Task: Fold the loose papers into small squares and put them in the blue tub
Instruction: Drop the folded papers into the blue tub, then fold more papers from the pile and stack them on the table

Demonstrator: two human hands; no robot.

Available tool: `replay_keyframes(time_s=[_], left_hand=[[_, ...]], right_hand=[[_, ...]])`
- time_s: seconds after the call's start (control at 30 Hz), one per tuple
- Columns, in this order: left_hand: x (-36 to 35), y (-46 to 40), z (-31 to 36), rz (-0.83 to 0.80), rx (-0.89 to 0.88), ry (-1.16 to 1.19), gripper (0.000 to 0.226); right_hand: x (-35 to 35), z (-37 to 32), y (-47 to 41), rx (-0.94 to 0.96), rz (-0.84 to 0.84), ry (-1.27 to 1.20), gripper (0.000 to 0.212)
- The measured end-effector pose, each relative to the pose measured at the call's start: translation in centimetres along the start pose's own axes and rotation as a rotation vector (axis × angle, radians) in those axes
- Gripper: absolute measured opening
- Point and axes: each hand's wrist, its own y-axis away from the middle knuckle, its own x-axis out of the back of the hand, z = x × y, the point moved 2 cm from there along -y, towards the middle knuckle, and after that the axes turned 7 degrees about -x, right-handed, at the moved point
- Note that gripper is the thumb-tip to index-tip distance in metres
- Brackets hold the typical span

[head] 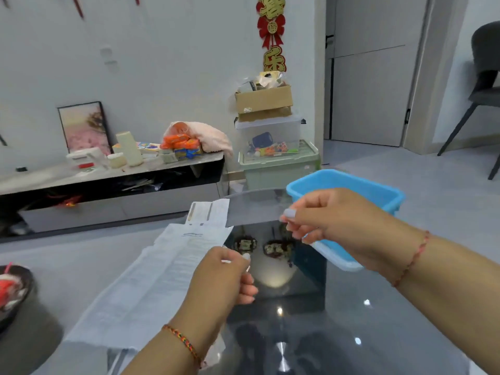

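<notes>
Several loose printed papers (151, 280) lie overlapping on the left part of the dark glass table (297, 320). My left hand (224, 280) is at their right edge, with thumb and forefinger pinching the edge of the top printed paper. My right hand (330, 226) is raised above the table and pinches the right end of a grey sheet (254, 209), which hangs blurred in the air. The blue tub (351, 185) stands on the table's far right, directly behind my right hand; its inside is hidden.
A dark bowl (13, 288) with red and white contents sits at the left edge. Beyond the table are a low cabinet (108, 190) with clutter, stacked storage boxes (276, 163) and a grey chair (484, 98).
</notes>
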Motion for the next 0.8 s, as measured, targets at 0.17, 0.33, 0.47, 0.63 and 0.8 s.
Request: replay_keyframes(time_s=[0.17, 0.33, 0.47, 0.63, 0.8], left_hand=[[6.5, 2.3, -3.7, 0.22, -0.374, -0.836, 0.022], [10.8, 2.8, -5.9, -0.061, -0.393, -1.107, 0.073], [12.8, 2.5, -6.2, -0.187, -0.408, -0.995, 0.059], [13.7, 1.2, -6.3, -0.135, -0.491, -1.132, 0.023], [13.2, 1.8, -4.2, 0.013, -0.593, -1.19, 0.022]], right_hand=[[-4.2, 4.1, 3.2, -0.145, -0.055, -0.117, 0.014], [-6.5, 7.0, 5.3, -0.237, -0.074, -0.136, 0.016], [-7.0, 8.4, 6.4, -0.259, -0.042, -0.153, 0.016], [-6.7, 9.6, 6.9, -0.229, -0.013, -0.054, 0.016], [-5.8, 9.7, 7.3, -0.155, 0.047, 0.046, 0.014]])
